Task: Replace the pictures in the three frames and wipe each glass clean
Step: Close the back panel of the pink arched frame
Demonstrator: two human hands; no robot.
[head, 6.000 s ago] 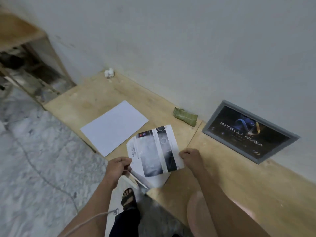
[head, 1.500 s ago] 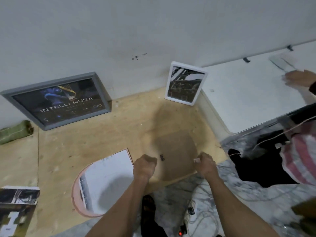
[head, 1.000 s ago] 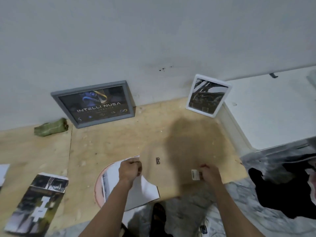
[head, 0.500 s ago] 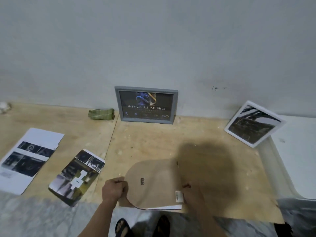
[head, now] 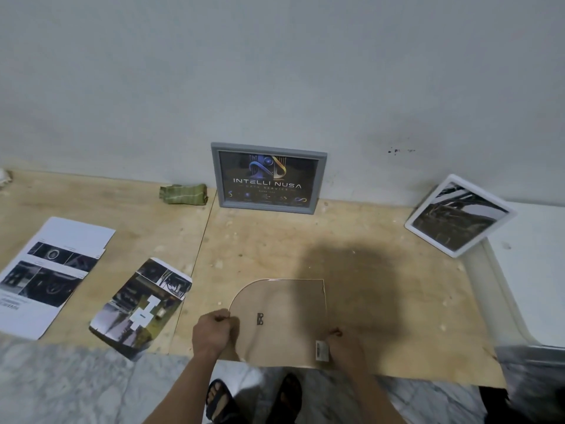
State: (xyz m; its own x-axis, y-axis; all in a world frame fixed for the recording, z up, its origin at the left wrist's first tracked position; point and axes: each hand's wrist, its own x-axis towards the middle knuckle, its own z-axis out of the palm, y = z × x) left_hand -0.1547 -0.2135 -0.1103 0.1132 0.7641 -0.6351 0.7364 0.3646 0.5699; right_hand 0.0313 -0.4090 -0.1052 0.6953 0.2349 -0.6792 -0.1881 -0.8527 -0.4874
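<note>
Frames are what we are fixing, and the arched frame [head: 279, 322] lies face down on the wooden surface [head: 382, 270], right in front of us at its near edge. We see only its brown back board, with a small dark hook and a little white sticker. Our left hand [head: 212, 335] has its fingers curled tight at the frame's left edge, and our right hand [head: 345, 347] grips the bottom right corner. We think we are closing this back up. The gray frame [head: 269, 178] and the white frame [head: 460, 216] lean on the wall, each with a picture inside. Two loose prints [head: 50, 275] [head: 142, 306] lie to the left, and a folded green cloth [head: 183, 194] waits by the wall. We cannot tell if any glass is wiped yet.
</note>
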